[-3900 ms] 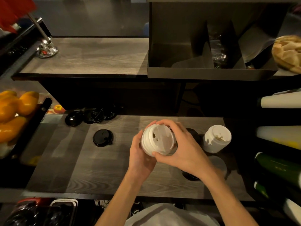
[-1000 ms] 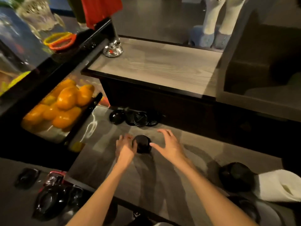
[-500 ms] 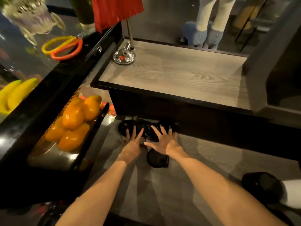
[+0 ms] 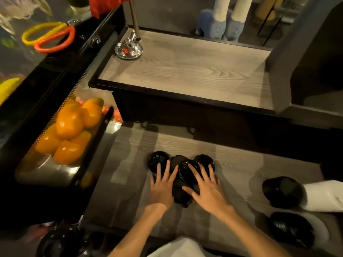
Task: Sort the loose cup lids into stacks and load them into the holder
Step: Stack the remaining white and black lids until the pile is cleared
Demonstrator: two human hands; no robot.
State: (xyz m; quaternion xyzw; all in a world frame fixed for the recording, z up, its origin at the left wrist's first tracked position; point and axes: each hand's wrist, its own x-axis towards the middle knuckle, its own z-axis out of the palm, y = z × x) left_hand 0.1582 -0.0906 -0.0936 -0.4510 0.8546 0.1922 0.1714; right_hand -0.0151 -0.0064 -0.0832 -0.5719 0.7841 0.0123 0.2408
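Several loose black cup lids (image 4: 185, 169) lie bunched on the lower grey wooden counter (image 4: 241, 167). One more black lid (image 4: 181, 196) sits just in front of them, between my hands. My left hand (image 4: 161, 184) lies flat with straight fingers on the leftmost lid (image 4: 157, 160). Spread over the right lids is my right hand (image 4: 206, 188), its fingers straight. At the right edge a stack of black lids (image 4: 282, 191) lies beside a stack of white lids (image 4: 324, 195). Another black stack (image 4: 291, 230) lies lower right.
A raised wooden shelf (image 4: 185, 71) with a chrome stand base (image 4: 129, 48) runs behind the counter. The dark holder box (image 4: 306, 71) is at the upper right. Left of the counter is a display case of orange peppers (image 4: 70, 130).
Both hands have pulled the bunch of black lids toward me, up against the single lid. The view has tilted slightly down.
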